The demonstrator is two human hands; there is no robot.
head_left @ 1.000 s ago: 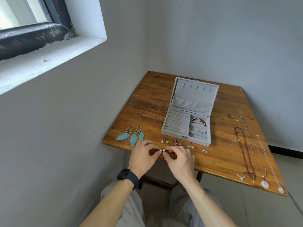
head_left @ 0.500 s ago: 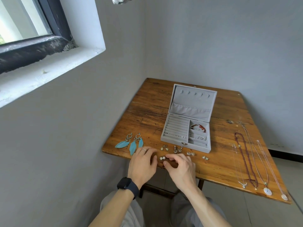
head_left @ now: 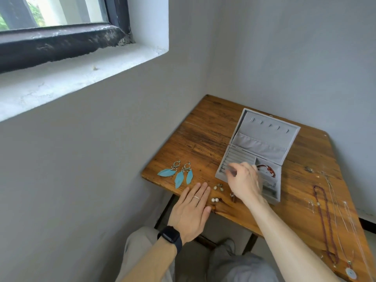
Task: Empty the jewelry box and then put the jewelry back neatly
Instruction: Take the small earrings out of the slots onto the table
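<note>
1. The jewelry box (head_left: pixel 264 129) is found open on the table (head_left: pixel 203 139). A red bracelet (head_left: pixel 267 169) is seen in its right compartment.
2. The left hand (head_left: pixel 191 212) is laid flat at the table edge, fingers straight and pressed together, just beside the pearl studs (head_left: pixel 214 199).
3. The right hand (head_left: pixel 244 184) is held over the ring rolls, fingers curled. The view is blurred, so a pinch cannot be told.
4. Judgement: emptying is unfinished. Each small piece should be pinched singly, lifted straight out and set near the studs.

Worn wooden table (head_left: pixel 203 139) in grey wall (head_left: pixel 284 47) corner, dark-framed window (head_left: pixel 61 41), white sill (head_left: pixel 71 78) upper left.
</note>
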